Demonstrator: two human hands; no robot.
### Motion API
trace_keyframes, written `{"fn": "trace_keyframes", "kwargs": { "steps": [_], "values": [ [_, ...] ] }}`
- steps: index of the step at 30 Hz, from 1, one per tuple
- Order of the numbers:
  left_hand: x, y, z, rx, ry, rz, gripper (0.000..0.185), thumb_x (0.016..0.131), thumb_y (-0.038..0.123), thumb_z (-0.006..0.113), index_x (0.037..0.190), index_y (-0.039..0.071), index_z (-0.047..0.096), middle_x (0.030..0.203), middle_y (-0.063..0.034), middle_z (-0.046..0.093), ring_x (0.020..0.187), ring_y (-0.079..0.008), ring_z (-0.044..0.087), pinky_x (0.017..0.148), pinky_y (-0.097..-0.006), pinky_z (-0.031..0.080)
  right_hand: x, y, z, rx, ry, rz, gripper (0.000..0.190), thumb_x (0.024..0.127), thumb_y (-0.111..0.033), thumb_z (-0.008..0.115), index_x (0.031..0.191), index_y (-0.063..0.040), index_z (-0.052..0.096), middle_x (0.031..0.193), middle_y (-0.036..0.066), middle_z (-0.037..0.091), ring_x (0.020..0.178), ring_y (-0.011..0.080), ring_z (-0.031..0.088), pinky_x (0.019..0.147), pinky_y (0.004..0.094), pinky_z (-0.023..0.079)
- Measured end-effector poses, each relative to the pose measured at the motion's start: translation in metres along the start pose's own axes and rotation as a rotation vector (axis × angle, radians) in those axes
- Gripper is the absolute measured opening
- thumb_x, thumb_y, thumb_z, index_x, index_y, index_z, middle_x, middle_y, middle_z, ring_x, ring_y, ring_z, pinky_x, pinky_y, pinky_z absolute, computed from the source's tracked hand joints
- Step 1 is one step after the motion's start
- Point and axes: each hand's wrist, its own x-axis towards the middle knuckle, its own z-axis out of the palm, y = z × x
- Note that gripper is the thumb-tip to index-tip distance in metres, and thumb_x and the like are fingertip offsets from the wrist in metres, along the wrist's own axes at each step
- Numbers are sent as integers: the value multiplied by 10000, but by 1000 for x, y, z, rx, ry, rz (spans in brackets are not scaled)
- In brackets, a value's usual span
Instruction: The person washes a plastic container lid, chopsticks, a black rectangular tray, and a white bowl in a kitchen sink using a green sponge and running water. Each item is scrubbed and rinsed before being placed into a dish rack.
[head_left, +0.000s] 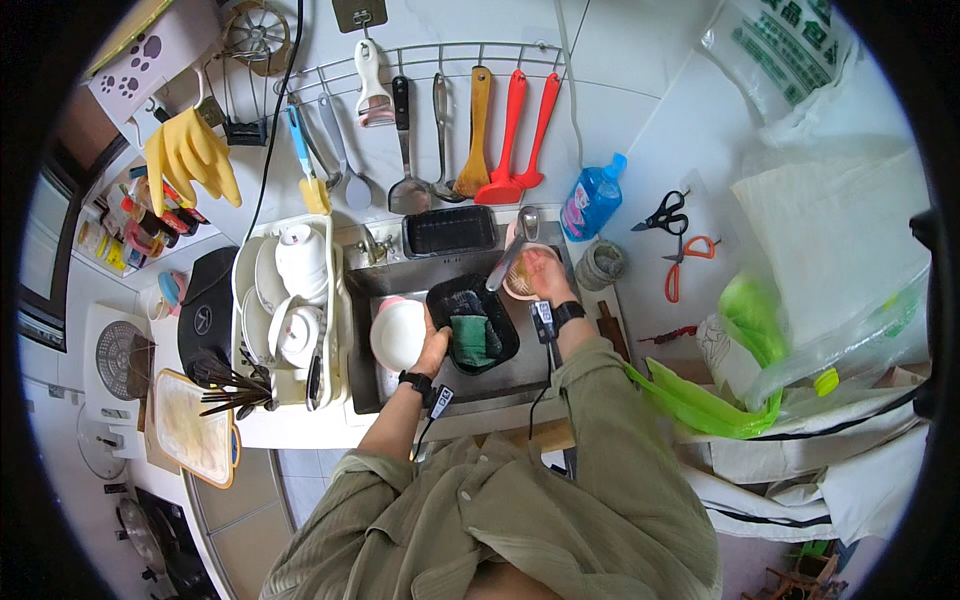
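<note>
My left hand is in the sink, gripping the right rim of a white bowl with a pink handle. Against that hand stands a black rectangular tray with a green scouring pad inside. My right hand reaches over a pinkish bowl at the sink's right side; its fingers are at the bowl's inside, and whether they grip it is unclear. Just left of it, a metal spoon or ladle leans across the bowl's edge.
Left of the sink stands a dish rack with white bowls and plates. Behind the tap side lies another black tray. Blue dish soap and a grey stone-like cup stand at the right. Utensils hang from a wall rack.
</note>
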Motion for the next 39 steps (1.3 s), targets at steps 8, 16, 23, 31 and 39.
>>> {"fn": "trace_keyframes", "kwargs": {
  "steps": [8, 16, 23, 31, 39],
  "values": [
    [11, -1, 10, -95, -81, -106, 847, 726, 87, 506, 1441, 68, 51, 1392, -194, 291, 1236, -301, 338, 981, -315, 317, 38, -49, 30, -16, -38, 110, 138, 822, -73, 457, 823, 42, 534, 1041, 198, 557, 1032, 304, 529, 976, 396, 411],
    [20, -12, 42, 335, -9, -62, 880, 730, 164, 527, 1431, 31, 12, 1336, -322, 333, 1212, -395, 382, 1021, -356, 289, -51, 70, -8, -289, 69, 567, 196, 874, -100, 508, 1031, 15, 533, 1012, 158, 602, 927, 296, 601, 864, 462, 497],
    [24, -14, 28, 87, -2, -149, 746, 765, 116, 479, 1408, -36, 133, 1278, -275, 431, 1183, -305, 435, 982, -307, 334, -56, 77, 25, -544, -176, 340, 210, 855, -152, 623, 958, 30, 612, 814, 78, 631, 667, 149, 600, 619, 262, 516],
    [12, -3, 46, -11, 183, 59, 735, 773, 102, 455, 1439, 99, 142, 1318, -314, 352, 1232, -395, 350, 1052, -365, 243, -107, 81, 19, -1818, -318, 10, 843, 632, -143, 717, 1363, -82, 303, 1357, 235, 274, 1195, 420, 326, 1008, 440, 314],
    [-12, 29, 41, 126, 335, 120, 772, 785, 57, 407, 1443, 110, 6, 1296, -298, 298, 1197, -437, 312, 1049, -421, 211, -152, 78, 22, -1924, -432, -390, 847, 631, 101, 643, 1377, -110, 302, 1398, 200, 239, 1233, 389, 299, 975, 387, 368]
  ]
}}
